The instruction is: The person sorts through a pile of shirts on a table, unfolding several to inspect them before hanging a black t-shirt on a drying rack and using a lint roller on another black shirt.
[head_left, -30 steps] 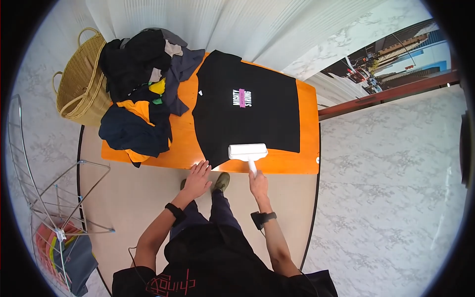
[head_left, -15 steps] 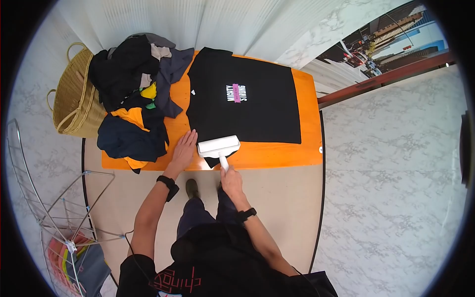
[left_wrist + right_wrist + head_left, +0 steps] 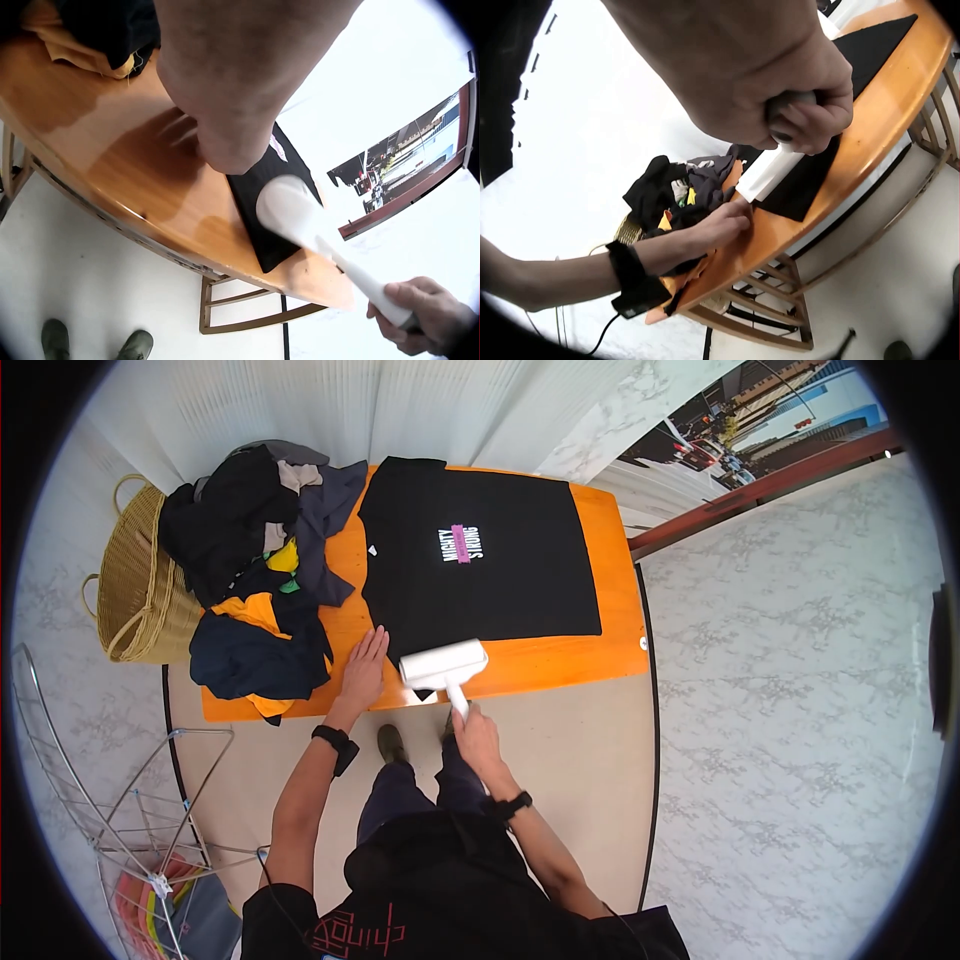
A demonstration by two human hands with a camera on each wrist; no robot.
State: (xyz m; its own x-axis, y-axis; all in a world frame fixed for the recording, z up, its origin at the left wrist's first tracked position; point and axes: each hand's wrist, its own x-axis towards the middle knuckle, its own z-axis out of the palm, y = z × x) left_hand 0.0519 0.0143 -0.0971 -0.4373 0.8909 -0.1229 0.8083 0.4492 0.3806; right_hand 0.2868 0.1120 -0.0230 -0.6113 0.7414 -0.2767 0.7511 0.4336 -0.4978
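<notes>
A black T-shirt [image 3: 510, 580] with a white and pink chest print lies spread flat on the orange wooden table [image 3: 520, 660]. My right hand [image 3: 478, 742] grips the handle of a white lint roller [image 3: 443, 663], whose head overlaps the near sleeve of the shirt in the head view. In the right wrist view, curled fingers [image 3: 817, 124] wrap the handle. My left hand [image 3: 364, 672] rests at the table's near side, left of the roller, with straight fingers reaching the shirt's edge by the shoulder. From the left wrist, the roller [image 3: 289, 210] shows over the black cloth.
A heap of dark clothes [image 3: 240, 530] with orange and yellow pieces covers the table's left part. Beside it stands a wicker basket [image 3: 150, 595]. A metal drying rack [image 3: 150, 840] with hangers stands at the lower left. Wooden chair parts [image 3: 240, 307] show under the table.
My right hand has carried the roller left, from near the hem to the near sleeve. My left hand has moved left and forward from the sleeve's end to beside the shoulder.
</notes>
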